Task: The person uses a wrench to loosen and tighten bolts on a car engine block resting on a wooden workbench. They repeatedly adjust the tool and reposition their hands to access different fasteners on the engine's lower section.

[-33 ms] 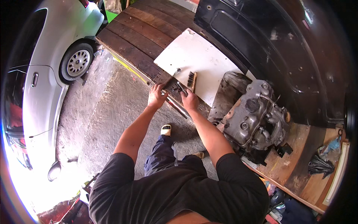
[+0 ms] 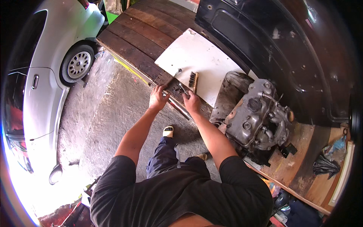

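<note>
At the near edge of the wooden bench, my left hand (image 2: 158, 98) is closed around the lower end of a dark-handled tool (image 2: 170, 80). Its metal head lies over the edge of a white board (image 2: 204, 53). My right hand (image 2: 192, 102) grips a short grey metal bar (image 2: 184, 89) that points up and to the left; its lower part is hidden by the fingers. Just beyond that hand, a wire brush (image 2: 193, 81) with dark bristles and a wooden back rests on the board. Small dark bits lie on the planks between my hands.
An engine (image 2: 251, 117) stands to my right on the bench, beside a dark, grimy cylindrical part (image 2: 231, 90). Behind it leans a large black panel (image 2: 261, 49). A silver car (image 2: 49, 72) is parked at left on the concrete floor. A black plastic bag (image 2: 326, 165) lies far right.
</note>
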Available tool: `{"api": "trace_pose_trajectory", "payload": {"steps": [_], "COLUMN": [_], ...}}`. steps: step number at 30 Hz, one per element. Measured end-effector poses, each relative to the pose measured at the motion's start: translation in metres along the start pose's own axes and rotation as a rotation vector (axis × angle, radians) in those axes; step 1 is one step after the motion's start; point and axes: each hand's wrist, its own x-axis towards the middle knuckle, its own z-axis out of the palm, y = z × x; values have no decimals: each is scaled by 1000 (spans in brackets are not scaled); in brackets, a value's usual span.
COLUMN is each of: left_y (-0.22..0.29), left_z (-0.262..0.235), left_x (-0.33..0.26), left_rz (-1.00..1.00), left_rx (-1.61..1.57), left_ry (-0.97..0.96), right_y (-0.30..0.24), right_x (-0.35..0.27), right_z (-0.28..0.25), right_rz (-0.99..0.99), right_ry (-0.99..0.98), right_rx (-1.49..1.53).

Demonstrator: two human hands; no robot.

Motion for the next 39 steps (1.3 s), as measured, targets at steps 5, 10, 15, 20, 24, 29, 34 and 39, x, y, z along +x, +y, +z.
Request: {"api": "trace_pose_trajectory", "payload": {"steps": [5,10,15,20,24,29,34,39], "left_y": [25,51,93,155,213,270,299,325], "left_z": [-1,18,46,88,117,132,128,120], "left_x": [-36,-105,-182,-248,-290,-310,-297,-279], "left_rz": [115,78,22,48,175,293,409,582], "left_rx": [-83,-134,-170,-227,-249,-255,-236,-192], "left_ry": [81,144,161,125,62,-10,-46,-55], "right_y": [27,60,115,215,281,332,357,347], "right_x": [-55,-127,-198,-266,-319,-355,-364,-365], "right_z": [-30,-43,-92,-170,-244,-288,-278,-285], "right_rz": [-63,-152,-93,-80,19,42,38,76], "right_ry": [-100,-120,-202,-180,-172,38,69,16], "right_rx": [396,536,602,592,460,333,205,148]}}
